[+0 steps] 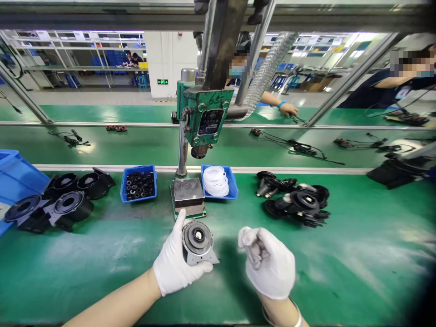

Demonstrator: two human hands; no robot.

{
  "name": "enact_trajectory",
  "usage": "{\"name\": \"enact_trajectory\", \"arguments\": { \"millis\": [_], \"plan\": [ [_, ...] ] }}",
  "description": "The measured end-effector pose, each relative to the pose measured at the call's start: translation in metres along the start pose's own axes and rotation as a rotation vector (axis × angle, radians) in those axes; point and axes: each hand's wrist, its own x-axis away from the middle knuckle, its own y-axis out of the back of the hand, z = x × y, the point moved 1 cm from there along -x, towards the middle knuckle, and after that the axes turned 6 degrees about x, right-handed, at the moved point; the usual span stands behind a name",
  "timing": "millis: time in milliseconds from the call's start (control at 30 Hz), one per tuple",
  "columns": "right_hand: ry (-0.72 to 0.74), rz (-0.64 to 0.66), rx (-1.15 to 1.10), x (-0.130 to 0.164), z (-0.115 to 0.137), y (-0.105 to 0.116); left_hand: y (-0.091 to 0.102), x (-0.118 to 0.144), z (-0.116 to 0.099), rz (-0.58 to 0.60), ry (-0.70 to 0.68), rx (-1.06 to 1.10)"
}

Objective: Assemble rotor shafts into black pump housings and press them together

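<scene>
Green worktop point(357, 254) carries everything. Hand press point(200, 113) stands at centre rear, its base block point(188, 193) below. L of press: blue bin of black parts point(138, 183), then black housings point(57, 200) further L. R of press: blue bin of white rings point(218, 180), then pile of black rotors point(296, 200). Just in front of press base: left hand point(173, 263), gloved, grip closed round a round grey motor part point(198, 240). Right hand point(269, 265), gloved, R of the part, apart from it, fingers curled in, holding nothing visible.
</scene>
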Motion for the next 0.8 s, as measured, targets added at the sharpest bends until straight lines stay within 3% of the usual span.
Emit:
{"name": "enact_trajectory", "arguments": {
  "millis": [100, 233, 333, 400, 600, 700, 800],
  "plan": [
    [0.024, 0.004, 0.128, -0.028, 0.002, 0.008, 0.000, -0.001, -0.001, -0.005, 0.007, 0.013],
    [0.186, 0.121, 0.717, -0.103, 0.002, 0.002, -0.002, -0.002, 0.001, -0.018, 0.028, 0.019],
    [0.193, 0.097, 0.872, -0.154, -0.010, -0.006, -0.002, -0.003, 0.005, -0.055, -0.007, -0.012],
    [0.207, 0.111, 0.914, -0.172, -0.018, -0.015, -0.002, -0.003, 0.008, -0.069, -0.016, -0.018],
    [0.224, 0.188, 0.868, -0.185, -0.016, -0.034, -0.002, -0.004, 0.011, -0.052, 0.002, 0.014],
    [0.189, 0.220, 0.767, -0.185, -0.001, -0.024, 0.001, -0.004, 0.009, -0.014, -0.007, 0.078],
    [0.163, 0.276, 0.653, -0.167, 0.019, -0.011, 0.009, -0.002, 0.004, 0.002, -0.071, 0.103]
  ]
}}
